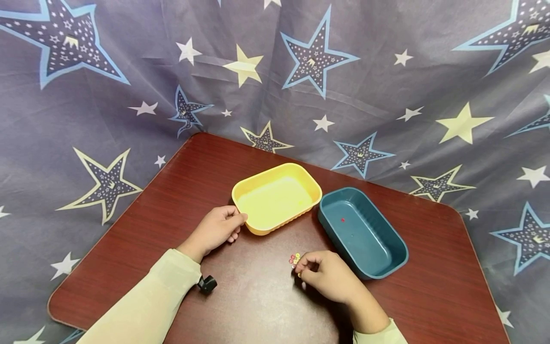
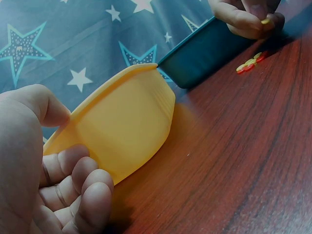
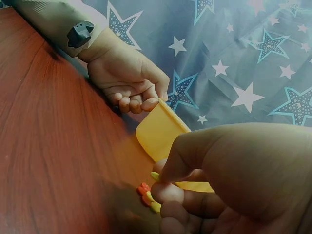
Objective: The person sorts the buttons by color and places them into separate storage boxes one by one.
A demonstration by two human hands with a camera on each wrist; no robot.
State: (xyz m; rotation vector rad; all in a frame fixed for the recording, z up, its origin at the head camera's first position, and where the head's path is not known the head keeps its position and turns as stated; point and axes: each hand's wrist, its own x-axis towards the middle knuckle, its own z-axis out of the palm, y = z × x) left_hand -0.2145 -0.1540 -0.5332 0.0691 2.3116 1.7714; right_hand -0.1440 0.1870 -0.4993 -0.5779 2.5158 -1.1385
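Observation:
My left hand [image 1: 216, 229] pinches the near left corner rim of a yellow plastic tub [image 1: 277, 193], thumb over the edge and fingers against the outer wall. Between the thumb and index finger of my right hand [image 1: 328, 277] is a small round yellow disc [image 2: 265, 21], which also shows as a yellow sliver in the right wrist view. Just beside those fingertips, a small cluster of red and yellow discs [image 1: 294, 259] lies on the table. A dark teal tub [image 1: 365, 234] stands behind the right hand, with one small red piece [image 1: 343, 220] on its floor.
Both tubs stand on a reddish-brown wooden table [image 1: 240, 306], their near corners almost meeting. A grey curtain [image 1: 258, 28] with a star pattern hangs behind the table and down its sides. A black device [image 1: 207, 284] is strapped at the left wrist.

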